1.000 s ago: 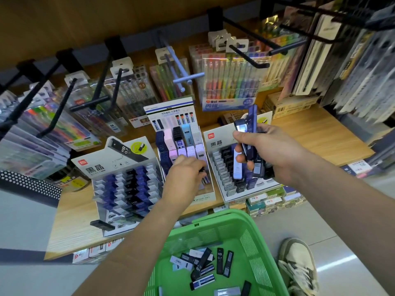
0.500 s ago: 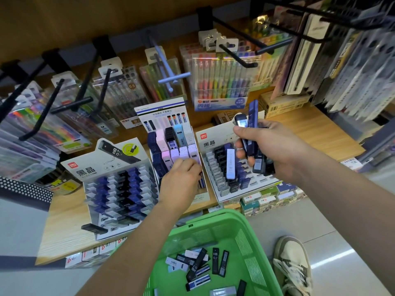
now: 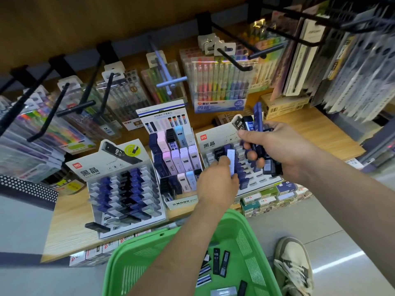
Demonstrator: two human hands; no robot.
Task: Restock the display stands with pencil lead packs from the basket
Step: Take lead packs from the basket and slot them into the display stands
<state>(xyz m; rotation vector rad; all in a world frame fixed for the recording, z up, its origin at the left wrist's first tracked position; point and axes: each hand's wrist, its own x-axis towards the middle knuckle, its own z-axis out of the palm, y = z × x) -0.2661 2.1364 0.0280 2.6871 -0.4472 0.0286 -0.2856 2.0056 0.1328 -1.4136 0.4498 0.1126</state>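
1. Views: one, head-worn, wide-angle; straight lines bow toward the frame edges.
2. Position: in front of the shelf and above it, over the basket.
3. Facing: forward and steeply down. Hooks cross the top edge; floor and a shoe fill the lower right.
4. Range: near. Stands sit centre-frame within arm's reach. The left hand and right hand, gripping packs, lie closer still.
5. Bottom edge: basket directly below the lens, its near side cut off by the frame; both forearms enter from here.
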